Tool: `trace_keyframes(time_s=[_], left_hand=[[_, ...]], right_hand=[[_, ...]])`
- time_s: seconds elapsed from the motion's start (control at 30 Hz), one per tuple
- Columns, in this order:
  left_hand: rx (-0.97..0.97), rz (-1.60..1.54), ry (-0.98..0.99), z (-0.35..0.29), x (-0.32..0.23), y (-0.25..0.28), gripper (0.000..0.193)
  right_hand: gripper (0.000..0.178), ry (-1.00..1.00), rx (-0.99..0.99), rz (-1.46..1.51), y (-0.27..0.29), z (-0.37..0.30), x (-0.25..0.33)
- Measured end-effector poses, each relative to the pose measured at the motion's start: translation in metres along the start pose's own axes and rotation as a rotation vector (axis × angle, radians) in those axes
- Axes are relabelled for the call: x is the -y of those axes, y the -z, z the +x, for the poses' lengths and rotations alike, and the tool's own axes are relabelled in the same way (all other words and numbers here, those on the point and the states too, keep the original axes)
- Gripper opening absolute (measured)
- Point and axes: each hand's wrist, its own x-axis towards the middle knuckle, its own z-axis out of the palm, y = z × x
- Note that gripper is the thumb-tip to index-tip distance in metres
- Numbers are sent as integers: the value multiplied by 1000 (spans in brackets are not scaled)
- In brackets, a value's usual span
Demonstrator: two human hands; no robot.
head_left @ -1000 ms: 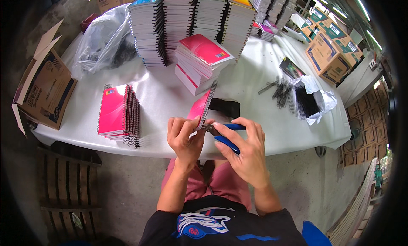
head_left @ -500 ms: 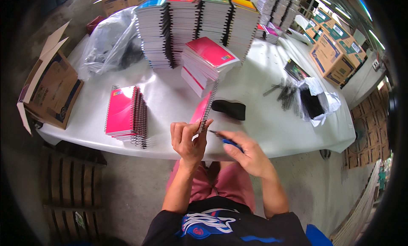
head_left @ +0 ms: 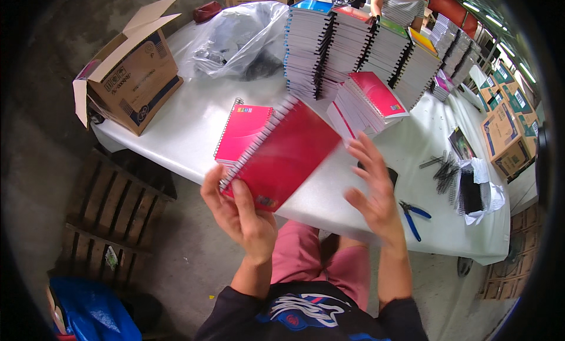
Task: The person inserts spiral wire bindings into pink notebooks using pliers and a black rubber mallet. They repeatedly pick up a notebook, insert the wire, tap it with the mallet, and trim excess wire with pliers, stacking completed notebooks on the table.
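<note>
A red spiral-bound notebook (head_left: 294, 149) is in my left hand (head_left: 242, 214), raised above the table's front edge with its wire coil along the upper left side. My fingers and thumb grip it near the coil's lower end. Just right of it, my right hand (head_left: 376, 194) is lifted with fingers spread, holding nothing. Blue-handled pliers (head_left: 414, 218) lie on the table beyond that hand. Behind the held notebook sits a stack of red spiral notebooks (head_left: 241, 126), partly hidden. A pile of red-covered books (head_left: 372, 99) stands farther back. A black object (head_left: 392, 176) is partly covered by my right hand.
Tall stacks of coil-bound notebooks (head_left: 353, 49) rise at the back. An open cardboard box (head_left: 132, 82) stands at the left beside a clear plastic bag (head_left: 241, 40). Loose black coils (head_left: 447, 176) lie by a white bag (head_left: 485, 191) at the right. Another person (head_left: 400, 2) is behind.
My right hand has let go of the pliers, now on the table, and opened. The notebook in my left hand has turned, its cover now facing up. The view has shifted left.
</note>
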Motion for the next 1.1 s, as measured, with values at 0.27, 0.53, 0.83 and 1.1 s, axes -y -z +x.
trace_keyframes(time_s=[0.27,0.53,0.83,1.1], left_hand=[[69,679,-21,77,16,31,35],[132,967,-35,71,64,66,26],[39,891,-490,57,23,41,30],[757,681,-344,-4,111,-107,39]], right_hand=[[30,-36,56,500,-80,150,-23],[28,57,-92,-367,-108,146,-70],[41,148,-539,-755,70,141,-50],[61,-713,-151,-306,147,132,-75]])
